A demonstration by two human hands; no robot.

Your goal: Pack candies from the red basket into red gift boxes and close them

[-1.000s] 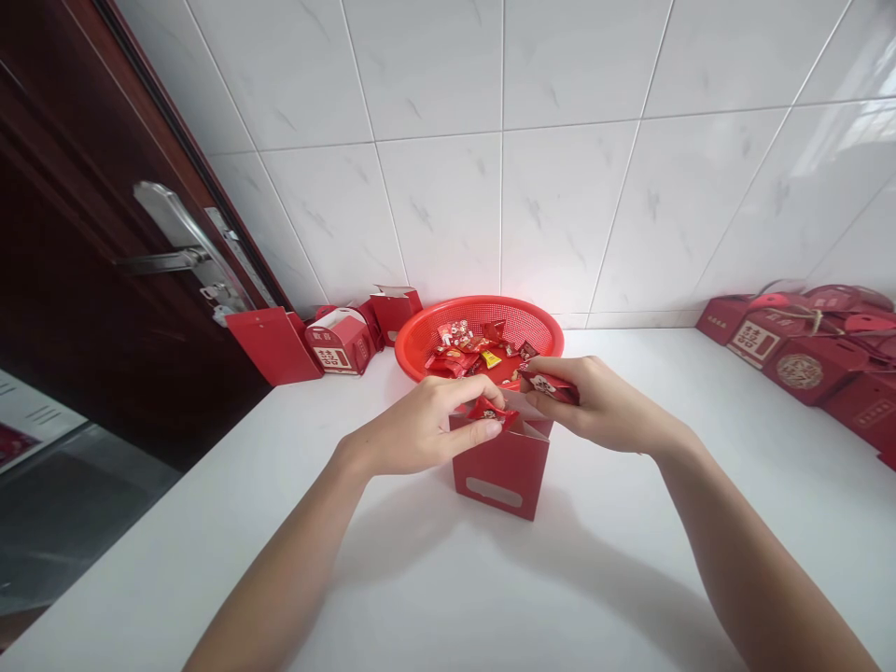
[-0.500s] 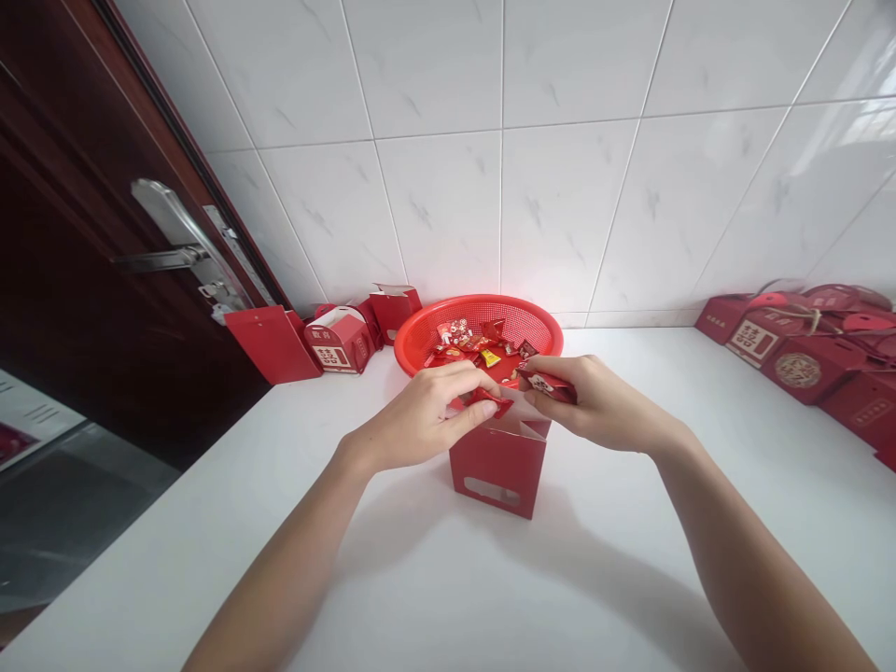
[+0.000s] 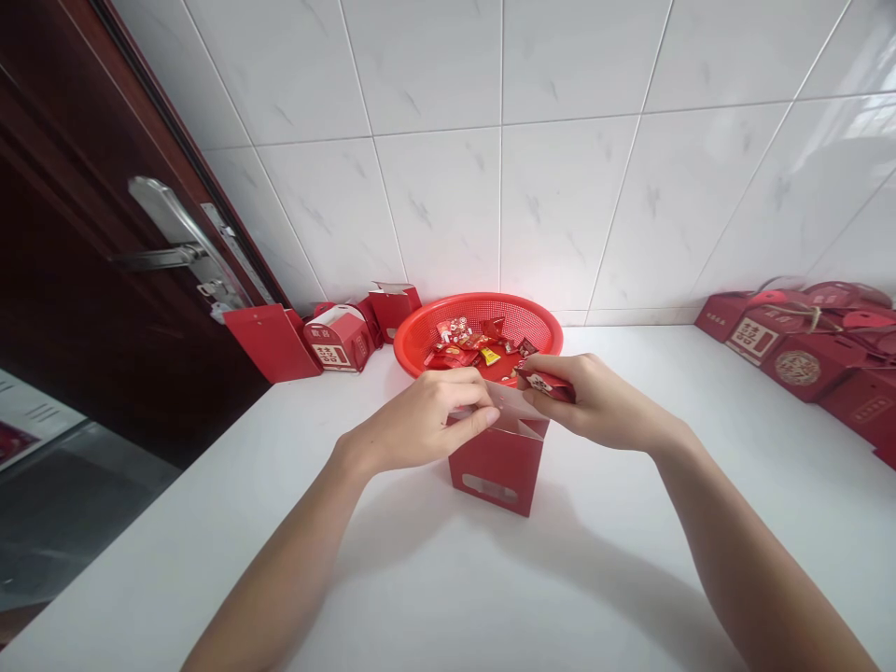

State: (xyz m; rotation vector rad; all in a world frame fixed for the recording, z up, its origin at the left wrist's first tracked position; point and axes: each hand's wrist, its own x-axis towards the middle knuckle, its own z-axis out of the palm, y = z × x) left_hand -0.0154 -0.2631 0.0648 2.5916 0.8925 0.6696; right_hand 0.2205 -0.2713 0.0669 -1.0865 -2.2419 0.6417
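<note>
The right hand (image 3: pixel 586 399) pinches a wrapped packet (image 3: pixel 549 385); the left hand (image 3: pixel 430 418), loosely parted over an upright, open-topped red box (image 3: pixel 498 459), no longer shows one. The box stands at the basket's (image 3: pixel 418 329) six o'clock.

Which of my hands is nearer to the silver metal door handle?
Left. Your left hand is right of the handle, at the red open-topped cardboard box; your right hand, holding a red wrapped packet, is farther right.

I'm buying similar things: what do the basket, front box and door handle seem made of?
Basket: probably plastic, slightly glossy, with rounded rim and perforated wall.
Front box: likely matte card, judging by thin folds and pale inside.
Door handle: apparently polished metal, silvery with bright reflections.
</note>
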